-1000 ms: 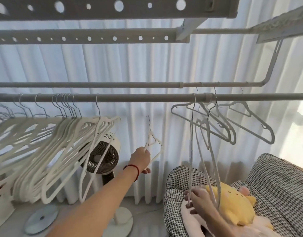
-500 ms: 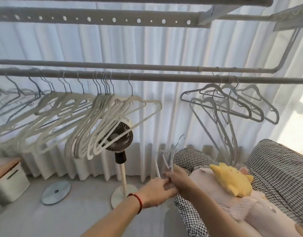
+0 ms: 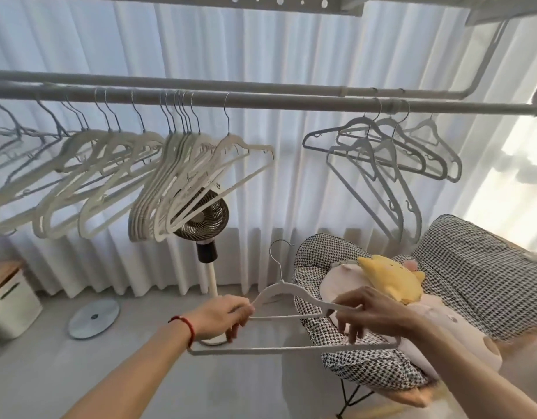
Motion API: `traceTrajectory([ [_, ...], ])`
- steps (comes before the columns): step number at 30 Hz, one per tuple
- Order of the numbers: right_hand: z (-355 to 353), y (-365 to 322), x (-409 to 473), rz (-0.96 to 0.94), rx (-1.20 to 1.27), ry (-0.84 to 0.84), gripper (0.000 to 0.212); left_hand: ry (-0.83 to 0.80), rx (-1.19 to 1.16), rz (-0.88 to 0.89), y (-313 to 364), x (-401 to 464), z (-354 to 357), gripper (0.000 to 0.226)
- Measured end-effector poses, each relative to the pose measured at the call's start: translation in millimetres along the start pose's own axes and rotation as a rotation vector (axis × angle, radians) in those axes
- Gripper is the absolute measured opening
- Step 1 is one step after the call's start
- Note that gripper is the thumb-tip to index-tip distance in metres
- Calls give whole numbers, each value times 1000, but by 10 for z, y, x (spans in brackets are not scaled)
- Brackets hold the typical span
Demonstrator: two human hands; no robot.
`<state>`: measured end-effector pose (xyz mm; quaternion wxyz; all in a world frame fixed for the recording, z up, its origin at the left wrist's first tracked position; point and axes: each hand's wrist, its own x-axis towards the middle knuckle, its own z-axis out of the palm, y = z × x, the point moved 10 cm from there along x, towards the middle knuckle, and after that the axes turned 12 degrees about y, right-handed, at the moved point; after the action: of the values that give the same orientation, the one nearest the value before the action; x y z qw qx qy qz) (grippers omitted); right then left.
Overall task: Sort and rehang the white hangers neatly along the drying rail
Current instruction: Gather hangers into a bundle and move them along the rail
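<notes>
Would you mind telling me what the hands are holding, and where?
One white hanger: left hand pinches its left shoulder end, right hand its right shoulder.

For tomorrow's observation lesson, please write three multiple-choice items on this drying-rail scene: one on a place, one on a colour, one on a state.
1. Where is the standing fan?
A. On the houndstooth chair
B. On the floor below the big group of white hangers
C. On the white box

2. What colour is the band on the left wrist?
A. Red
B. Green
C. Black

3. How is the white hanger low in the middle held?
A. Hooked on the front rail
B. Lying on the floor
C. Off the rail, gripped by both hands

Answers:
1 B: its stand rises from the floor under the white hangers on the rail.
2 A: a red cord circles that wrist.
3 C: the left hand and right hand each hold it, with its hook free below the front rail.
</notes>
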<state>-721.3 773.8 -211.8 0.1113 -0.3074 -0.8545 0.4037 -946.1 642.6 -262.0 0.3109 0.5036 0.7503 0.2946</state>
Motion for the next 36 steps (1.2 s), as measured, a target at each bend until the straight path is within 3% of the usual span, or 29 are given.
traceTrajectory([
  [3,-153,71,140,-80,-124,141,16,95,47,-8,354,-114,-266,38],
  [5,-250,139,234,-94,-295,261,50,201,249,27,749,-137,-567,32],
  [7,-399,153,255,-64,-312,382,67,330,467,75,1214,-147,-909,32],
  [11,-565,191,239,-46,-329,388,59,671,816,107,2084,-200,-1572,34],
  [15,-696,169,160,-106,-461,291,52,954,963,97,2801,-248,-2002,36],
  [19,-873,323,184,-110,-398,330,63,992,984,-77,2938,20,-2181,33],
  [23,-1056,638,269,-99,-255,397,34,945,945,-174,2823,343,-2007,32],
  [27,-1281,1064,443,-52,-85,513,25,911,846,-172,2623,583,-1741,28],
  [32,-1739,831,446,-16,204,651,22,879,800,-170,2519,667,-1580,31],
  [34,-1866,768,467,-1,222,678,22,887,882,-146,2645,605,-1470,28],
  [36,-1972,750,465,22,227,724,23,1016,1025,-6,2953,468,-1335,29],
])
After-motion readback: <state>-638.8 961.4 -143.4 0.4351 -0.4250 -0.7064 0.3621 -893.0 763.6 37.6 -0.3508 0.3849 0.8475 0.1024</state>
